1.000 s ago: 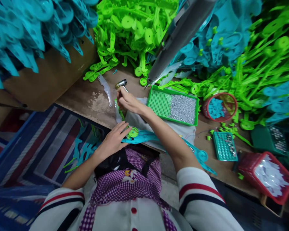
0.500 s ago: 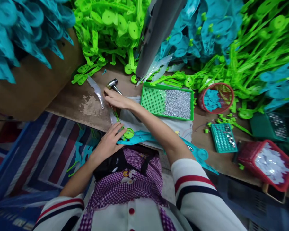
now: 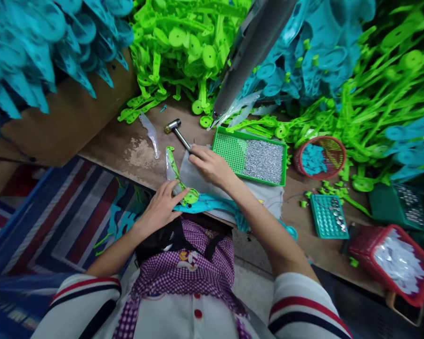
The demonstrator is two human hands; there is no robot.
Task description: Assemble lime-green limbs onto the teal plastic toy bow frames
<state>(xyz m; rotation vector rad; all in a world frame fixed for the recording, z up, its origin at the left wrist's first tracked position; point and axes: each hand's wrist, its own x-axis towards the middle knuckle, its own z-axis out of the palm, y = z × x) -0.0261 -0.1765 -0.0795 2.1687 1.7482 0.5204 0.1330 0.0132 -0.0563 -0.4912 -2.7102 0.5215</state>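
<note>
My left hand (image 3: pixel 160 202) grips the near end of a plastic assembly at the table's front edge, its fingertips by the round end of a green arm (image 3: pixel 190 196). Beneath that disc runs a long blue plastic piece (image 3: pixel 212 202), partly hidden by my right forearm. A clear blade-like piece (image 3: pixel 168 167) lies alongside the green arm. My right hand (image 3: pixel 212 164) is closed around the handle of a small hammer (image 3: pixel 182 137), whose head points to the far left. Another clear serrated piece (image 3: pixel 149 132) lies apart, left of the hammer.
A green tray (image 3: pixel 229 147) with small silvery parts sits on a grey cloth (image 3: pixel 268 195). To the right are a red basket (image 3: pixel 334 150) of blue bits, a teal grid tray (image 3: pixel 320 212) and a red bin (image 3: pixel 362 245). Green parts (image 3: pixel 183 42) pile behind; a grey post (image 3: pixel 247 56) slants down.
My right hand has moved right and nearer, from the green arm's far end to the hammer handle, and closed on it. My left hand stays at the assembly. The view has shifted slightly.
</note>
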